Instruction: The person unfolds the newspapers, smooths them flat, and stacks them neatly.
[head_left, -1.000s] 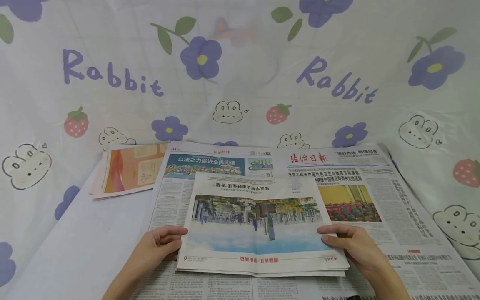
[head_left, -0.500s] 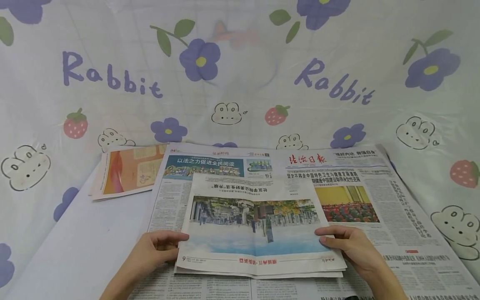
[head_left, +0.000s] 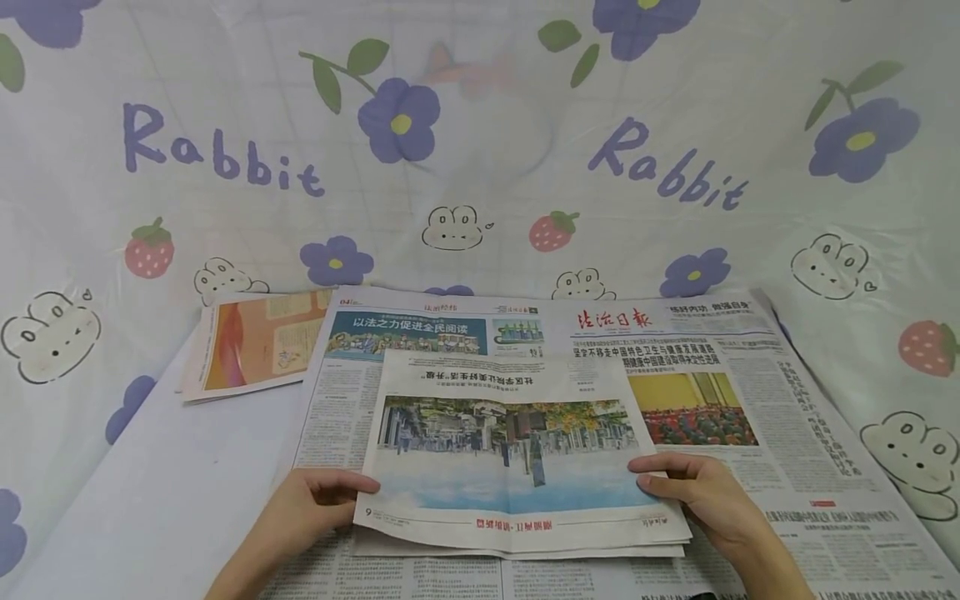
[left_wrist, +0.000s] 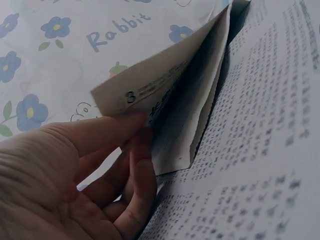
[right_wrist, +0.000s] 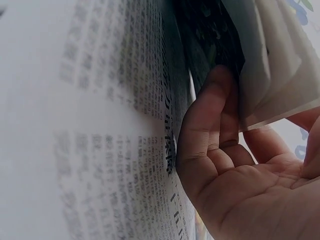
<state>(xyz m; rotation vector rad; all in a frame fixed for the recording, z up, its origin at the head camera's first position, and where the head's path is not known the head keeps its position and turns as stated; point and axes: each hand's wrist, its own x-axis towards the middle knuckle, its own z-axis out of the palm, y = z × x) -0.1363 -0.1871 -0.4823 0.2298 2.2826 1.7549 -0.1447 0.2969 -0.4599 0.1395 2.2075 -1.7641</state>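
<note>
A folded newspaper [head_left: 510,496] with an upside-down street photo is held slightly raised over a larger open newspaper [head_left: 795,433]. At its left edge, my left hand [head_left: 300,508] pinches the upper layer between thumb and fingers. The left wrist view has that lifted page [left_wrist: 165,75] standing apart from the layers below, its corner near my left hand [left_wrist: 90,175]. My right hand [head_left: 701,500] grips the right edge, thumb on top. In the right wrist view, fingers of my right hand [right_wrist: 240,165] curl beneath the stacked layers [right_wrist: 280,65].
A smaller orange and pink printed sheet [head_left: 262,346] lies at the back left, partly under the open newspaper. White tabletop [head_left: 165,500] shows on the left. Behind stands a patterned plastic sheet [head_left: 465,167] with flowers, rabbits and strawberries.
My left hand has shifted slightly down along the left edge, and the top layer has parted a little from the one beneath. My right hand keeps its hold.
</note>
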